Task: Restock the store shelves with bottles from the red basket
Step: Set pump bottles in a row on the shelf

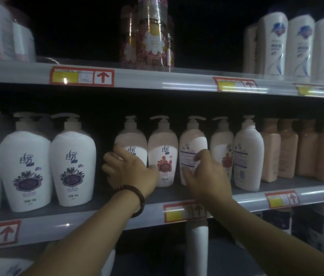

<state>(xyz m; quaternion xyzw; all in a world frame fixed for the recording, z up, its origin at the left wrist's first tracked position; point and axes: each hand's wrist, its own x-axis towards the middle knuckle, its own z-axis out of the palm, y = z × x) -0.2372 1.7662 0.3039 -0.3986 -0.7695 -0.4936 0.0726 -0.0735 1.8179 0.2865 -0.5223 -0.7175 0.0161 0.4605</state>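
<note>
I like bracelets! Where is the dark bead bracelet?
In the head view, low and left of centre: the bracelet circles the left wrist, just behind the left hand, in front of the middle shelf's front rail.

Two bare forearms and hands. Just behind the left hand (129,172), a bracelet (137,198) of dark, round beads circles the wrist. The right hand (207,180) and its wrist are bare.

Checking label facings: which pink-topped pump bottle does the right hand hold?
The right hand grips the third pink-topped pump bottle from the left; its back label faces out.
</note>
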